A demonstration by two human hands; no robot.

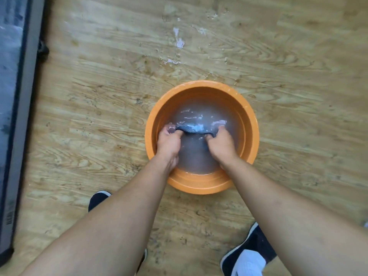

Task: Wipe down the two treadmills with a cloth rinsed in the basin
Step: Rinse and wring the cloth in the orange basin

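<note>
An orange basin (251, 120) holding cloudy grey water stands on the wooden floor in front of me. Both hands are down in the water. My left hand (169, 142) grips one end of a dark blue-grey cloth (194, 128), and my right hand (222, 143) grips the other end. The cloth is bunched into a wet strip stretched between the two fists at the water's surface. One treadmill's edge (22, 108) runs along the left of the view, with a grey side rail and dark belt.
Water splashes and small puddles (179, 43) lie on the floor beyond the basin. My two black shoes (253, 248) stand either side of it at the bottom. The wooden floor (298, 66) spreads out to the right.
</note>
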